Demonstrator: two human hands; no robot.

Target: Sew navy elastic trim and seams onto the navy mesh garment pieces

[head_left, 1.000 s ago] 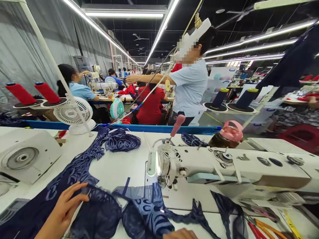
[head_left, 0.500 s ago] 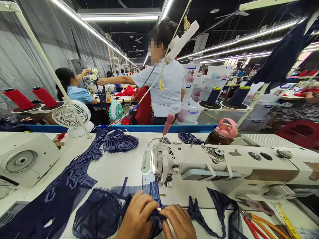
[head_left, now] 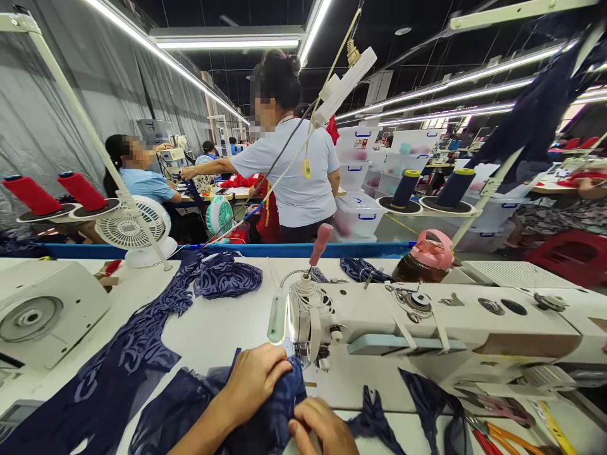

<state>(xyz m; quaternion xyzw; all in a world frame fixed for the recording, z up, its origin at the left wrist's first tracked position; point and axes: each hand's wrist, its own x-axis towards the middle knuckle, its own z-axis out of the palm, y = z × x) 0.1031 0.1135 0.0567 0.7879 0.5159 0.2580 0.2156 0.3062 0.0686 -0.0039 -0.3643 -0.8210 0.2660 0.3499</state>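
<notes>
Nearer to the needle end of the sewing machine [head_left: 370,309] than half a second ago, the left hand [head_left: 253,382] now lies over the navy garment [head_left: 275,411], while the right hand [head_left: 327,426] has drawn lower. A smooth white worktable [head_left: 203,322] spans the foreground, with the long, boxy, cream-coloured machine across its right half. Along the left runs a navy fabric length [head_left: 128,354], part sheer and flat, part crinkled with swirling pale loops. The garment, thin, soft and gathered into folds, is at the front centre, its far edge at the needle area. The left hand's fingers are together and bent over it; whether they grip it, I cannot tell. The right hand is narrowed, thumb and fingers pinching the garment's near right edge. Behind stand a round, ribbed white fan [head_left: 133,221] and a rounded jar [head_left: 417,268] of dark contents under a glossy pink lid [head_left: 431,246]. Cone-shaped red spools [head_left: 85,189] sit above the table's left side. Smallest, a smooth pink handle [head_left: 321,243] rises from the machine's head.
</notes>
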